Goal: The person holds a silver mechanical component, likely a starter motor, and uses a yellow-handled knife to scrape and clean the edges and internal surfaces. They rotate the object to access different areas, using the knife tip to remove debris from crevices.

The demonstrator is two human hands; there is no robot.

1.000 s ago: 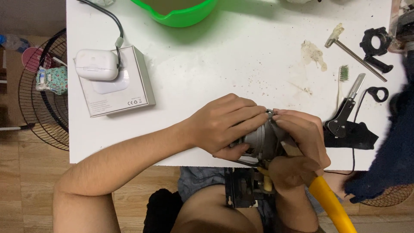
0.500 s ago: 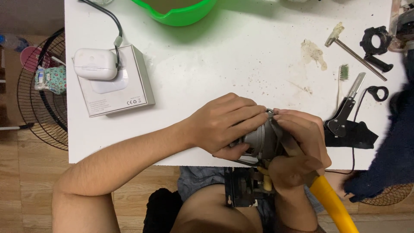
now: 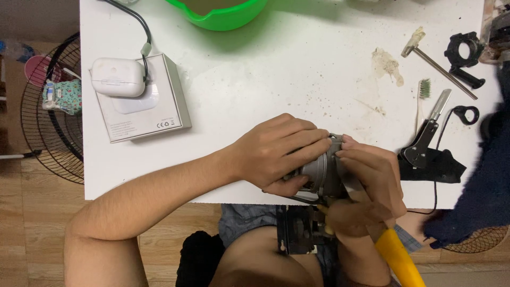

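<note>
A grey metal machine part [image 3: 321, 172] sits at the near edge of the white table [image 3: 265, 79]. My left hand [image 3: 279, 151] wraps over its left side and grips it. On the part's right side my right hand [image 3: 369, 178] presses fingers against it while holding a tool with a yellow handle [image 3: 398, 258], whose tip is hidden behind the hand. A black part [image 3: 300, 231] shows below the table edge, between my hands and lap.
A green bowl [image 3: 223, 10] stands at the far edge. A white box [image 3: 146, 101] with a white earbud case [image 3: 117, 77] and cable lies left. Right: a small hammer [image 3: 433, 61], toothbrush [image 3: 422, 93], black clamps [image 3: 462, 50], black bracket [image 3: 430, 159], dark cloth [image 3: 486, 175]. A floor fan [image 3: 50, 127] stands left.
</note>
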